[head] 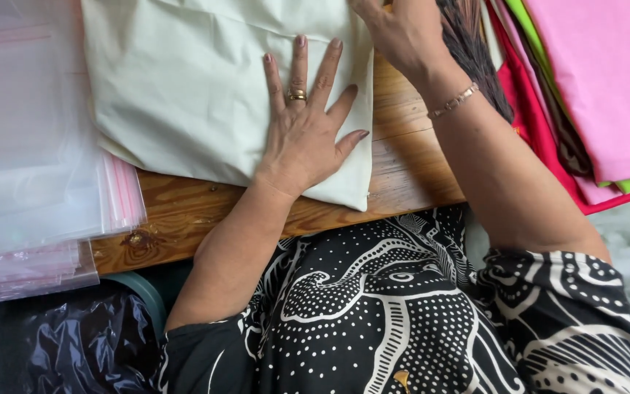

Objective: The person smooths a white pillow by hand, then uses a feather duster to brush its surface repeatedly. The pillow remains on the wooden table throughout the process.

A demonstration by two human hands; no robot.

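Lying at the far left, a stack of clear plastic zip bags with pink seal strips (pixel 34 168) overhangs the near edge of the brown wooden desk (pixel 184 211), just beside and partly touching the folded pale cream cotton cloth (pixel 184 87). That cloth sits in the middle of the desk, its near right corner close to the desk edge. The left hand (pixel 306 124) presses flat on it, fingers spread wide, gripping nothing. To do this pressing well, I judge the palm should keep even weight so the fold stays crisp and the layers do not slide. The right hand (pixel 395 33) rests at the cloth's far right edge, touching it; whether it pinches the fabric I cannot tell. Right of that wrist lies a dark bristly brush-like bundle (pixel 475 51), and further right a pile of folded red, green and pink fabrics (pixel 599 87), crowding the room for spreading the cloth.
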